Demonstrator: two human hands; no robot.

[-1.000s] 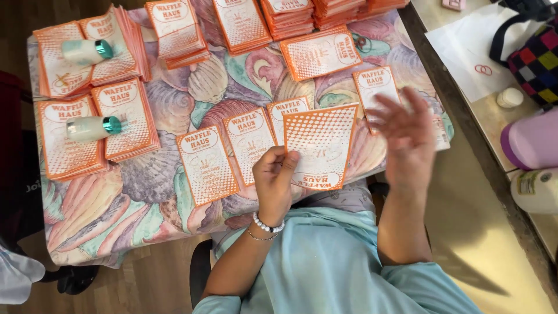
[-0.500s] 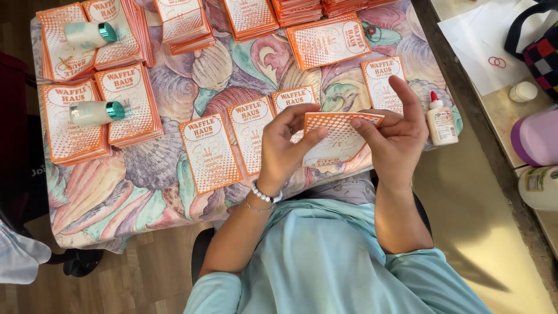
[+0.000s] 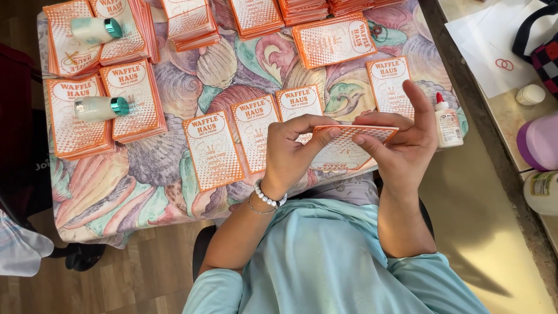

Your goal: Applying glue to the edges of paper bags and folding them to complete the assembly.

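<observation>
**Both hands pinch one card**

Frame centre: left hand (image 3: 289, 152) and right hand (image 3: 401, 145) grip a thin orange-white paper card (image 3: 349, 148) by its edges, just above the table's near edge. Flat cards (image 3: 212, 150) lie left; glue bottle (image 3: 448, 121) right. Shell-print cloth (image 3: 116, 186) bare lower left.

Card (image 3: 349, 152) partly hidden behind fingers (image 3: 302, 125); top stacks (image 3: 302, 9) cut by edge; jug (image 3: 543, 192) cut off right.
</observation>
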